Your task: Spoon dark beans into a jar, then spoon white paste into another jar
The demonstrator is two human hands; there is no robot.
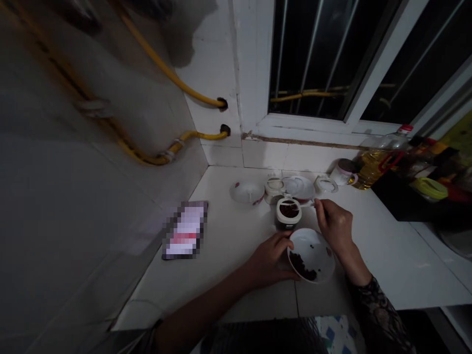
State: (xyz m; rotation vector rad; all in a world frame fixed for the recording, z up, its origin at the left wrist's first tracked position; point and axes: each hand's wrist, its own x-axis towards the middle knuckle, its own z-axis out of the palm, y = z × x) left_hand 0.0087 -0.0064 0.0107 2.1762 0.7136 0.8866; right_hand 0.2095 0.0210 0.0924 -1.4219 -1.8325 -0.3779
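Note:
My left hand [275, 260] is closed on the rim of a white bowl [320, 246], thumb at the edge and fingers along its side. The bowl tilts towards me, and dark reddish-brown bits [302, 265] lie along its lower left. In my right hand [335, 221], fingers closed, is the handle of a small light-coloured spoon [308, 204]. Its far end reaches the mouth of an open jar [288, 212] filled with similar dark stuff. Whether the tip is inside or just over the contents I cannot tell. The jar stands on the counter just behind the bowl.
Behind the jar are a white dish [247, 192], a plate [304, 186], white-filled containers [273, 188] [326, 185] and a mug [343, 173]. An oil bottle [372, 162] and a black box [393, 194] stand right. A phone-like device [186, 230] lies left on the counter [228, 236].

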